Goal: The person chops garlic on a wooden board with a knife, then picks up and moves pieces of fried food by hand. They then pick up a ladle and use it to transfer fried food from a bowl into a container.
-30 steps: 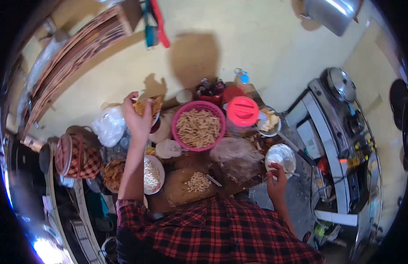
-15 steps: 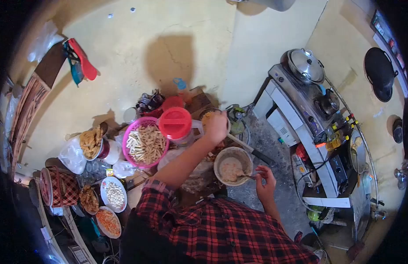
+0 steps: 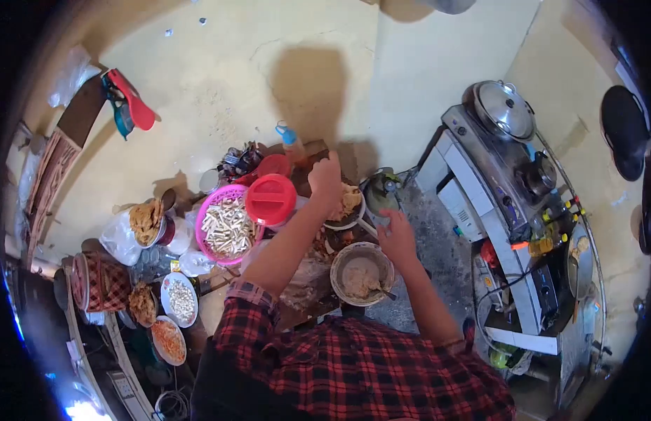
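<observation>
My left hand reaches past the pan, fingers partly stretched forward and partly hidden, nothing visible in them. Golden fried food lies in the pan. Near the pan's handle is my right hand, its fingers apart and holding nothing. Close to my body stands a bowl of pale, lumpy batter. A spoon rests in it against the rim. Left of my forearm is a red-lidded container.
A pink basket of pale sticks stands left, with plates of white pieces and orange shreds nearer. Behind is a blue-capped bottle. On the right are a stove with a lidded pot and a gas cylinder.
My left hand has moved back and left from over the pan. My right hand has left the spoon and risen beside the pan handle. The view has shifted slightly.
</observation>
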### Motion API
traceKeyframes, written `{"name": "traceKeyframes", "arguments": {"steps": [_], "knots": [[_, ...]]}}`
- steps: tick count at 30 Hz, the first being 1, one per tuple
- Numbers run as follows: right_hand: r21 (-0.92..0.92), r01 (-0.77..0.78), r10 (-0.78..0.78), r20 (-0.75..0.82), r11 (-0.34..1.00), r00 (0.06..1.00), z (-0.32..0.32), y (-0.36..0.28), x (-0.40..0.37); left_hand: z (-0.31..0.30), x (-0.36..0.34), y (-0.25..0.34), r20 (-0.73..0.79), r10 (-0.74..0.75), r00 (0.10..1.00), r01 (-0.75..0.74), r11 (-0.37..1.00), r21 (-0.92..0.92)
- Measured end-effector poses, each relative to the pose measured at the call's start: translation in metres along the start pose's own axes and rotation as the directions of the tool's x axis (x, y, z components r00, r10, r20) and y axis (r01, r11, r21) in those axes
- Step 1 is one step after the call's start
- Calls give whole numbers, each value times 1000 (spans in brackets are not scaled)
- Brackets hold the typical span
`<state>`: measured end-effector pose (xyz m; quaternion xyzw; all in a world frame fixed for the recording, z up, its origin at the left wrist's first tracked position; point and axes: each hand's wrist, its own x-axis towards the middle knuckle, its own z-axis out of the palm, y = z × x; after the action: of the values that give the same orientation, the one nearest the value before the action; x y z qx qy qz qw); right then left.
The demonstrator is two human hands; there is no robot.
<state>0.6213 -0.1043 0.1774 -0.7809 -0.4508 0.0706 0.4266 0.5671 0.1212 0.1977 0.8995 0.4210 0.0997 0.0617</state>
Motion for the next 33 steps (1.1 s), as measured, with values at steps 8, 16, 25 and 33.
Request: {"name": "traceKeyframes", "arguments": {"steps": [8, 16, 25, 33], "knots": [[-489, 364, -126, 453, 793, 882, 93, 22, 129, -146, -88, -55, -284, 111, 952, -186, 949, -254], [-557, 566, -104, 651, 608, 752, 131, 43, 153, -144, -202, -148, -160, -222, 962, 121, 871, -476], [-457, 535, -216, 583, 711, 783, 109, 37, 138, -154, -255, -224, -167, -488, 857, 332, 770, -545], [-339, 250, -180, 226, 907, 957, 53, -50, 141, -188, -233, -398, -256, -588, 768, 90, 494, -865]]}}
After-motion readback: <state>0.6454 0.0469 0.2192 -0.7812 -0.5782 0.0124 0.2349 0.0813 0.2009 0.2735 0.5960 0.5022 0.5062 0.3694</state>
